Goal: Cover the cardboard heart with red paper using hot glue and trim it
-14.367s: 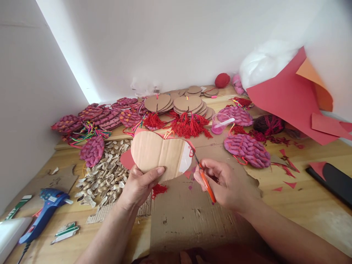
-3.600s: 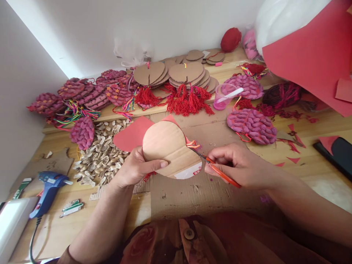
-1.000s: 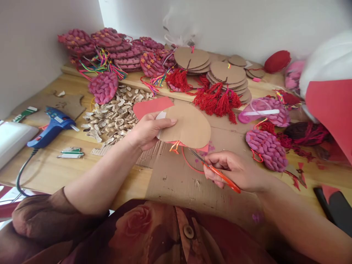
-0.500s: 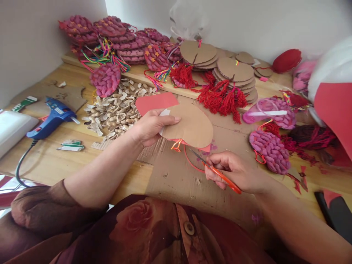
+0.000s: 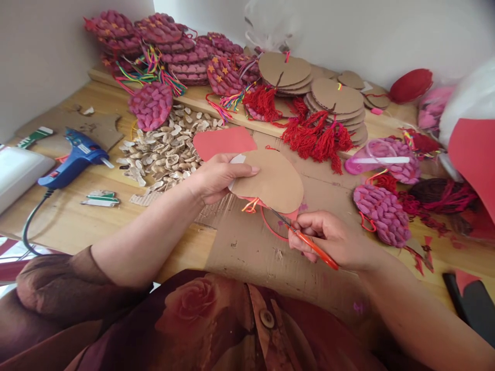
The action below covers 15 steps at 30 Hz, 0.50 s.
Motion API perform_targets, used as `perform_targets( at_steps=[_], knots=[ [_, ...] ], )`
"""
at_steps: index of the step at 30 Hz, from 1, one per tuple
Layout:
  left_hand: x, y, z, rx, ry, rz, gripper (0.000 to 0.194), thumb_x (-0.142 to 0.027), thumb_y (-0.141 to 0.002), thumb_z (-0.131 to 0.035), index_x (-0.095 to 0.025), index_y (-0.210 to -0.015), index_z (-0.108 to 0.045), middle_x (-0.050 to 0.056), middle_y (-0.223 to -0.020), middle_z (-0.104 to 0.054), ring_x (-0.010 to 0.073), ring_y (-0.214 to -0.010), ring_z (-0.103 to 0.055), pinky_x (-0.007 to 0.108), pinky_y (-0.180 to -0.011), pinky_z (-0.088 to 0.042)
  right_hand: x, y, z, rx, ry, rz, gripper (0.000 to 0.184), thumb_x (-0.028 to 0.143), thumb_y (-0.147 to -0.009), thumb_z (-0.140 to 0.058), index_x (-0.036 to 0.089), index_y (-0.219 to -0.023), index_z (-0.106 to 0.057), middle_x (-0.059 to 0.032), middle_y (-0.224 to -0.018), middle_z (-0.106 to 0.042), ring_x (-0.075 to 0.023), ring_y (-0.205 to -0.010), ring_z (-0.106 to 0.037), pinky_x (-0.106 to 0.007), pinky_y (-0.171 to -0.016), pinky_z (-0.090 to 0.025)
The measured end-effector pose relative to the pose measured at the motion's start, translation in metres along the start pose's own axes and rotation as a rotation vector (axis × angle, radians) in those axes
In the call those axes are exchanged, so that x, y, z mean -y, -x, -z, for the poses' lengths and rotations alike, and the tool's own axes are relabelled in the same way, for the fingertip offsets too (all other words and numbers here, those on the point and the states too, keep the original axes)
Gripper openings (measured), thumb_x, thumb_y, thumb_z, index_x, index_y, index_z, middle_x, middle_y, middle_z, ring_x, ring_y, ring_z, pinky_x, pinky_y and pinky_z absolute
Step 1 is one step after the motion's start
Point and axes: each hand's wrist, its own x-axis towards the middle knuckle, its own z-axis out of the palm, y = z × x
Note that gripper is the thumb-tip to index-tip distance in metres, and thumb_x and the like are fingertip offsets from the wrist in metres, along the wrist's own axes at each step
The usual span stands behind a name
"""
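My left hand is closed on the left side of an oval cardboard piece, thumb on top. Red paper lies under the cardboard and sticks out behind it and along its near edge. Yellow-orange string ends hang from that near edge. Orange-handled scissors are gripped in my right hand. Their blade tips reach the red paper at the cardboard's near edge; whether the blades are apart I cannot tell. A thin red cord curves below, between the cardboard and the right hand.
Peanut shells lie in a heap beyond my left forearm. To the left is a blue glue gun. Along the back stand stacked cardboard ovals, red yarn tassels and pink shell-covered pieces. Another shell-covered piece rests at right.
The scissors' tips have come closer to the near edge of the cardboard and red paper. The left hand keeps its hold, and the whole view has shifted slightly.
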Motion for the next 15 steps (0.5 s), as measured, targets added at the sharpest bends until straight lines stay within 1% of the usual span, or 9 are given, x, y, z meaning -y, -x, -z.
perform_targets(
  at_steps=[5, 9, 15],
  knots=[
    [-0.0007, 0.0005, -0.002, -0.012, -0.005, 0.025, 0.023, -0.01, -0.069, -0.075, -0.008, -0.092, -0.072, 0.008, -0.079, -0.074, 0.0186, -0.069, -0.071, 0.026, -0.062, -0.058, 0.001, -0.0004, -0.0032, -0.048, 0.034, -0.019, 0.043, 0.057, -0.079, -0.073, 0.018, -0.071, -0.055, 0.0033, -0.056, -0.05, -0.009, -0.05, -0.042, -0.025, -0.049, -0.024],
    [-0.001, 0.0001, -0.0018, -0.009, -0.017, 0.03, 0.024, -0.01, -0.07, -0.075, -0.007, -0.094, -0.072, 0.008, -0.081, -0.074, 0.0187, -0.071, -0.072, 0.025, -0.063, -0.058, -0.0003, -0.001, -0.0045, -0.061, 0.043, -0.017, 0.041, 0.055, -0.08, -0.072, 0.019, -0.071, -0.056, 0.0048, -0.052, -0.048, -0.0085, -0.048, -0.039, -0.024, -0.047, -0.023],
    [0.0007, -0.0001, -0.0007, 0.007, -0.019, 0.038, 0.022, -0.01, -0.069, -0.075, -0.008, -0.09, -0.072, 0.007, -0.078, -0.073, 0.0184, -0.071, -0.072, 0.025, -0.063, -0.059, -0.0018, 0.0019, -0.0043, -0.075, 0.074, -0.005, 0.04, 0.049, -0.08, -0.074, 0.019, -0.067, -0.052, 0.0065, -0.05, -0.044, -0.007, -0.046, -0.036, -0.022, -0.045, -0.022]
  ],
)
